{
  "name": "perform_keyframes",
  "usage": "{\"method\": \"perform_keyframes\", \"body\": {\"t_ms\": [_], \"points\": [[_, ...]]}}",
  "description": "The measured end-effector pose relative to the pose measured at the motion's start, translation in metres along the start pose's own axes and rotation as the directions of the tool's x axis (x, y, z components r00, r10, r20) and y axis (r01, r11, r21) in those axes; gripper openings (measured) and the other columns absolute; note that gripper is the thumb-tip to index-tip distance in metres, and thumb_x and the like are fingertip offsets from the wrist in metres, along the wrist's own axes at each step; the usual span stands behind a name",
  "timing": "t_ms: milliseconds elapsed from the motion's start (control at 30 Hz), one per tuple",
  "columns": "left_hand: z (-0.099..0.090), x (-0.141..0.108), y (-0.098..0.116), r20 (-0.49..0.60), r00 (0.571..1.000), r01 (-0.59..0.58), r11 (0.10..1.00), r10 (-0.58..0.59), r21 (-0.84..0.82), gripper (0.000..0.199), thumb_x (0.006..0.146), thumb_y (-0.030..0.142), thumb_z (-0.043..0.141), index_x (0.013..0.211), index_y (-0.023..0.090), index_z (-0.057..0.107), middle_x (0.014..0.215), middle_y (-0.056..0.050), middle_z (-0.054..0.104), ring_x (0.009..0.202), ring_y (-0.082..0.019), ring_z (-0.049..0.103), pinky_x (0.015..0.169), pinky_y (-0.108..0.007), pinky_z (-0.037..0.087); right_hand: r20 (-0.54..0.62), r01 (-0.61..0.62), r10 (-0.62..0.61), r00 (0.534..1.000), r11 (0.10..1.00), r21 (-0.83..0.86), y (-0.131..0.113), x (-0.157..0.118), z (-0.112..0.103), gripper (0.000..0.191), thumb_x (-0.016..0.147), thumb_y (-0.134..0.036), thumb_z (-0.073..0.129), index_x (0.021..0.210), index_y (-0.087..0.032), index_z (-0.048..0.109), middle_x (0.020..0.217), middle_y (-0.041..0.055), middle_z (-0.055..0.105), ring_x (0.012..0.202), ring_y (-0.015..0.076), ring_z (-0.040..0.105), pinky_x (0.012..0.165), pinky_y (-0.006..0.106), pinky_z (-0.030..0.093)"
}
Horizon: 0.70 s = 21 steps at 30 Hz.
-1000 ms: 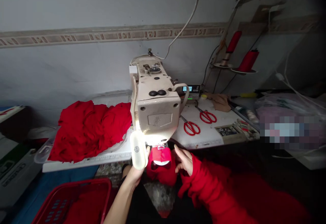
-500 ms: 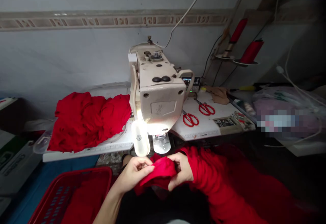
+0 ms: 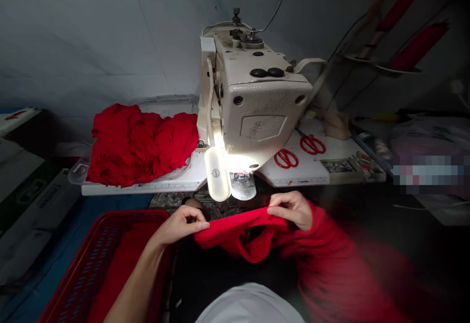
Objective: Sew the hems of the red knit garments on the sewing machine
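Nearest, just below the grip, a white rounded shape shows at the bottom edge; above it the left hand pinches one end of a red cloth piece between thumb and fingers, and the right hand pinches the upper edge toward its other end in the same way; the piece lies between the two hands, its upper edge drawn nearly straight, with an open loop hanging beneath it; red fabric wraps the right forearm, just behind its grip; near the left forearm, on its outer side, a red basket holds more red cloth; just beyond the grip, and apart from the piece, are an oblong lamp and the rounded machine bed, both under the head of a sewing machine; beyond the left hand a red heap lies on the white tabletop; beyond the right hand lie two pairs of red-handled scissors, a tray of small parts beside them; farther off on that side stand blurred red thread cones; farthest from the grip is the wall.
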<state>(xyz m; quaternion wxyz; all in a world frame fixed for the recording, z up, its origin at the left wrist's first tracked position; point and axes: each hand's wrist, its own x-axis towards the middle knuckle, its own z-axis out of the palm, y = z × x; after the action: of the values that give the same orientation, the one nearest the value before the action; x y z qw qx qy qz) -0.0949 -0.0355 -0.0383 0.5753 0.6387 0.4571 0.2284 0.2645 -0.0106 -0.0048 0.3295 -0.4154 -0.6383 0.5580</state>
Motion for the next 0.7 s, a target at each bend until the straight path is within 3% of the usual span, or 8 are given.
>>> {"method": "perform_keyframes", "body": {"t_ms": [100,200,300,367,433,467,567,700], "points": [[-0.013,-0.005,0.003,0.016,1.0,-0.023,1.0,0.023,0.018,0.03,0.089,0.04,0.071,0.072,0.015,0.074,0.082,-0.007,0.075,0.079,-0.021,0.066,0.076,-0.029,0.05,-0.21,-0.033,0.043,0.977,0.998,0.048,0.009,-0.004,-0.029,0.034,0.079,-0.049,0.08,0.065,-0.019,0.076,0.062,0.0034,0.064,0.059,0.0166,0.054,0.057,0.03,0.042],[-0.019,-0.005,0.016,0.022,0.995,-0.098,0.995,0.097,0.021,0.031,0.089,0.04,0.071,0.069,0.016,0.072,0.081,-0.007,0.073,0.079,-0.021,0.066,0.079,-0.031,0.051,-0.432,-0.1,0.138,0.891,0.989,0.111,0.02,-0.003,-0.046,0.035,0.076,-0.054,0.082,0.074,-0.019,0.078,0.064,0.0052,0.069,0.059,0.019,0.059,0.058,0.033,0.047],[-0.009,-0.002,0.031,0.037,0.994,-0.106,0.994,0.105,0.029,0.029,0.088,0.04,0.072,0.072,0.016,0.073,0.077,-0.005,0.069,0.074,-0.018,0.062,0.074,-0.028,0.049,-0.495,-0.069,0.027,0.869,0.995,-0.067,0.027,0.004,-0.039,0.031,0.077,-0.05,0.082,0.077,-0.019,0.08,0.075,0.0086,0.074,0.074,0.0235,0.067,0.068,0.035,0.053],[0.009,0.004,0.041,0.08,0.996,-0.051,0.999,0.05,0.016,0.028,0.088,0.041,0.073,0.077,0.015,0.075,0.073,-0.003,0.067,0.068,-0.016,0.057,0.067,-0.025,0.045,-0.42,-0.015,-0.072,0.904,0.979,-0.202,0.028,0.008,-0.014,0.032,0.076,-0.051,0.082,0.082,-0.019,0.082,0.092,0.0125,0.077,0.082,0.0247,0.069,0.066,0.032,0.054],[0.033,0.013,0.048,0.136,0.991,-0.014,1.0,0.018,-0.028,0.032,0.09,0.044,0.072,0.081,0.013,0.076,0.07,-0.002,0.065,0.064,-0.014,0.053,0.062,-0.024,0.041,-0.315,-0.042,-0.029,0.949,0.975,-0.218,0.025,0.01,0.02,0.046,0.073,-0.055,0.083,0.102,-0.019,0.082,0.112,0.0138,0.075,0.065,0.0168,0.063,0.046,0.026,0.044],[0.044,0.017,0.05,0.156,0.987,-0.016,0.998,0.025,-0.056,0.034,0.091,0.045,0.07,0.081,0.013,0.075,0.07,-0.003,0.065,0.064,-0.014,0.053,0.062,-0.023,0.041,-0.128,-0.086,0.059,0.99,0.972,-0.22,0.023,0.01,0.037,0.058,0.072,-0.057,0.085,0.119,-0.023,0.078,0.114,0.0114,0.075,0.053,0.0108,0.055,0.041,0.024,0.037],[0.064,0.028,0.048,0.162,0.986,-0.002,0.988,0.028,-0.156,0.034,0.089,0.045,0.073,0.086,0.012,0.073,0.071,-0.002,0.063,0.064,-0.012,0.051,0.061,-0.022,0.04,0.191,-0.107,0.156,0.969,0.964,-0.243,0.016,0.008,0.071,0.062,0.062,-0.06,0.091,0.109,-0.02,0.08,0.071,-0.0003,0.072,0.044,0.0064,0.041,0.041,0.022,0.029],[0.052,0.026,0.03,0.174,0.982,0.1,0.979,-0.068,-0.18,0.035,0.082,0.043,0.082,0.085,0.01,0.071,0.061,0.004,0.053,0.056,-0.008,0.041,0.053,-0.019,0.03,0.204,-0.067,0.128,0.971,0.957,-0.282,0.017,0.002,0.055,0.043,0.082,-0.059,0.076,0.083,-0.017,0.084,0.053,0.0002,0.063,0.047,0.0099,0.045,0.046,0.024,0.032]]}}
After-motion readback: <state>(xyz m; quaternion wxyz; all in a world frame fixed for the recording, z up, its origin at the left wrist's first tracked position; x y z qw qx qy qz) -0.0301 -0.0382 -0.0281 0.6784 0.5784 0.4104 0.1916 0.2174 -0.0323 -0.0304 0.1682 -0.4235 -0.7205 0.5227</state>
